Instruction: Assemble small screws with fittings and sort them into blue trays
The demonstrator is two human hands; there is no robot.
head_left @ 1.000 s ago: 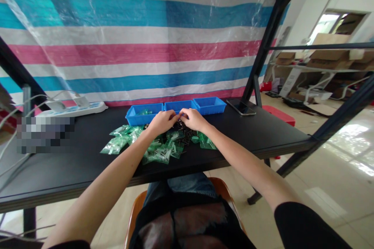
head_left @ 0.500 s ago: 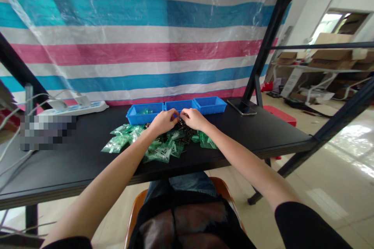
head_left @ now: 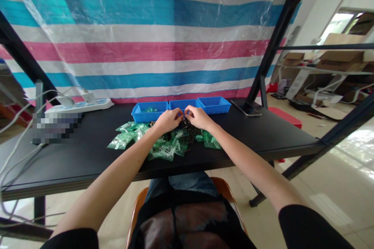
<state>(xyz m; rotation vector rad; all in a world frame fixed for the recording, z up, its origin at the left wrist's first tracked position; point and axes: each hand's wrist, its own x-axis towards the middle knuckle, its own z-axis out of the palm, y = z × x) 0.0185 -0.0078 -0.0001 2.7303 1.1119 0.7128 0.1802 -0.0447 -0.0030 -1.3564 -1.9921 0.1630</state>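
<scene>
My left hand and my right hand meet above a pile of dark screws, just in front of the blue bins. Both hands have thumb and fingers pinched together, fingertips almost touching. Whatever sits between them is too small to make out. Green-tinted plastic bags holding pale small parts lie in front of and left of my left hand. Beneath my right wrist is another green bag. The left blue bin has a green bag in it; the middle bin is partly hidden by my hands.
A right blue bin adjoins the others. On the black table a phone lies at the right, and a white power strip with cables at the back left. Black frame posts and a striped sheet stand behind.
The whole view has shifted slightly, so the table and bins appear a little further right. My hands stay pinched together over the screws, with only slight finger movement.
</scene>
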